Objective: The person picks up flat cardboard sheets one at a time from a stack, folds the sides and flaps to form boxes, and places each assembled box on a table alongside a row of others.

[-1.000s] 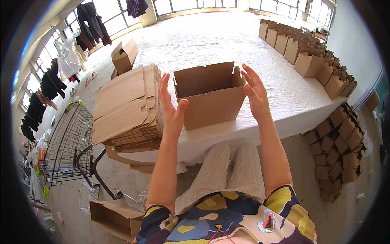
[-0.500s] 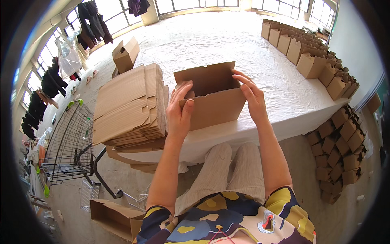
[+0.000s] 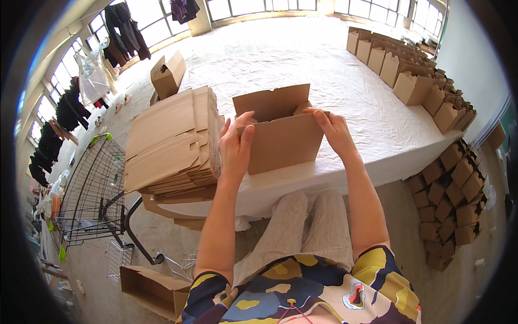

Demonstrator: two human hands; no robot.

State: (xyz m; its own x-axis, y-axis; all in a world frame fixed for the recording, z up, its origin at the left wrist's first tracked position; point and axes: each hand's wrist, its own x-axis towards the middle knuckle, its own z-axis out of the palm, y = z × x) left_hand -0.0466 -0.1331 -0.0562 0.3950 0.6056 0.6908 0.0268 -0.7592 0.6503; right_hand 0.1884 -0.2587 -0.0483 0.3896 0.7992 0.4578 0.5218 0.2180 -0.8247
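A brown cardboard box (image 3: 286, 144) with its top open stands at the near edge of the white-covered table. My left hand (image 3: 236, 144) grips its left end, thumb at the near wall's corner and fingers reaching over the side into the opening. At the right end, my right hand (image 3: 335, 129) holds the top corner of the near wall, its fingers bent over the rim. A flap at the right side tilts inward behind those fingers. The fingertips inside the box are partly hidden. Close beside my left hand lies a stack of flat folded cartons (image 3: 167, 140).
Rows of formed boxes (image 3: 413, 86) line the table's right side. More boxes are piled on the floor (image 3: 450, 200) at right. One box (image 3: 167, 74) stands beyond the carton stack. A wire cart (image 3: 91, 189) and an open box (image 3: 154, 291) are at left.
My right hand has moved slightly left and inward over the box's rim. The right side flap has folded inward, while my left hand stays at the left end.
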